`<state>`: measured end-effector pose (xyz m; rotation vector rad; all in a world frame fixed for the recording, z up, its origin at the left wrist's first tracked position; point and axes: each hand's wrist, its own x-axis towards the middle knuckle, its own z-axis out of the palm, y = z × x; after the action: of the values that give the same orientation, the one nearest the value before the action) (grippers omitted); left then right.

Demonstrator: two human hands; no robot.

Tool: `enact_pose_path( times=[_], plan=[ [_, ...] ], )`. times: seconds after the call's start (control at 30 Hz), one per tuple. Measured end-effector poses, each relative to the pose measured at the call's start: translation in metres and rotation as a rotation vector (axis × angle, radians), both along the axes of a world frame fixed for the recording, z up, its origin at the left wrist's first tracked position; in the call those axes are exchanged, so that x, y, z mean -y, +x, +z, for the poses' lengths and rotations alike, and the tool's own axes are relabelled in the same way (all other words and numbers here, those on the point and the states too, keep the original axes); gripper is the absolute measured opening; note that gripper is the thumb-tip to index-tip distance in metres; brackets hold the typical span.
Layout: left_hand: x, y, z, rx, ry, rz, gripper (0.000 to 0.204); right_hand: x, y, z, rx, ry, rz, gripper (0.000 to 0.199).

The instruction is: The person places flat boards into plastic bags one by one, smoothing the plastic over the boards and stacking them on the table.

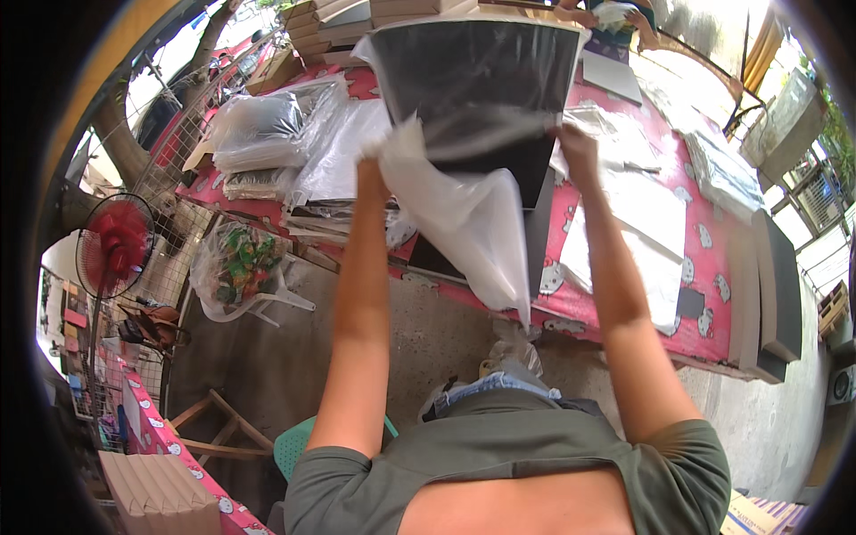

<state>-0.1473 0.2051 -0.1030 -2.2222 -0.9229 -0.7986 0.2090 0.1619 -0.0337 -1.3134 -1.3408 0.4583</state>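
probably at the sleeving step: working a loose, milky-clear plastic bag (486, 218) around a large, flat, black rectangular panel (477, 76). to be found straight ahead, over a long table with a pink, white-figured cloth (718, 259); far end apparently inside thin film, near part crossed by bunched folds, with another dark, flat board (539, 239) showing underneath. gripping gathered plastic at the near left with the left hand (373, 176), apparently closed on it. reaching with the right hand (578, 150) to the panel's right edge, at the end of a stretched strip of plastic (too blurred there to tell a pinch from a mere touch). off to the left, clear-wrapped flat packages (263, 129) in a stack; off to the right, flat white sheets (637, 223). next, likely calling for an evenly spread bag mouth, then a gentle pull past both near corners without snagging the film.
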Motion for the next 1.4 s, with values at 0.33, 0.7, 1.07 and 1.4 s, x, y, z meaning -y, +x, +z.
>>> enact_pose_path(
  times=[0.33,0.7,1.07,1.4],
  plan=[
    [0.047,0.043,0.022,1.34,-1.025,0.119,0.032,0.004,-0.008,-0.015,-0.105,-0.041,0.13,0.022],
    [0.231,0.038,-0.046,1.017,-1.27,0.011,0.046,0.197,0.022,-0.13,-0.266,-0.626,0.092,0.043],
    [0.314,0.05,-0.061,1.162,-0.963,0.101,0.048,0.29,0.006,-0.065,0.252,-0.769,0.494,0.062],
    [0.195,0.021,0.01,1.103,-0.346,0.128,0.013,0.206,-0.046,-0.056,0.529,-0.162,0.44,0.073]
  ],
)
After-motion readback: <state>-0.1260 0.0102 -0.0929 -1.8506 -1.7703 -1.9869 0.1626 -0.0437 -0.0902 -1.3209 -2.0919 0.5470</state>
